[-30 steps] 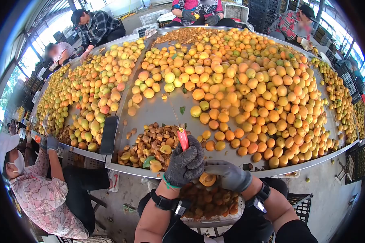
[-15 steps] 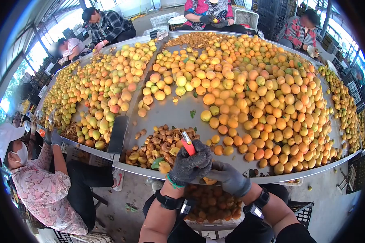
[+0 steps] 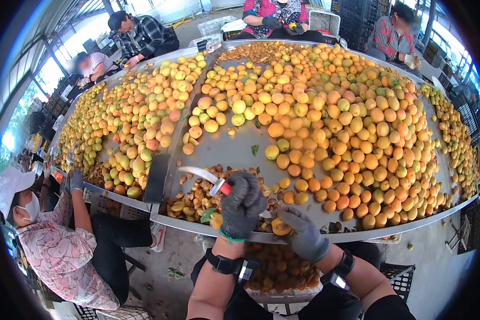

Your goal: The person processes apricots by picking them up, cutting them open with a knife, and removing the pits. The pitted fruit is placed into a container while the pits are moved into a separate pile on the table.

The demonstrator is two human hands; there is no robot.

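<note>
Gloved in dark grey, my left hand point(image 3: 242, 205) is closed round the red handle of a knife point(image 3: 225, 188) with a curved metal blade pointing left. A small pale tip shows at the right side of this hand. My right hand point(image 3: 306, 234), in a grey glove, pinches a cut orange fruit point(image 3: 280, 226) near the table's front edge. Behind my left hand lies a heap of fruit pieces point(image 3: 189, 205) with a green leaf. Whole orange and yellow fruits point(image 3: 368, 144) cover the metal table point(image 3: 218, 149) to the right.
A raised divider point(image 3: 157, 176) splits the table, with more fruit on its left. A crate of fruit point(image 3: 282, 269) stands below the front edge, between my legs. One person in a white cap point(image 3: 16, 184) sits at left; several others sit round the far side.
My left hand has turned, so the knife's blade now points left. My right hand has moved slightly right, and the cut fruit in it shows more clearly.
</note>
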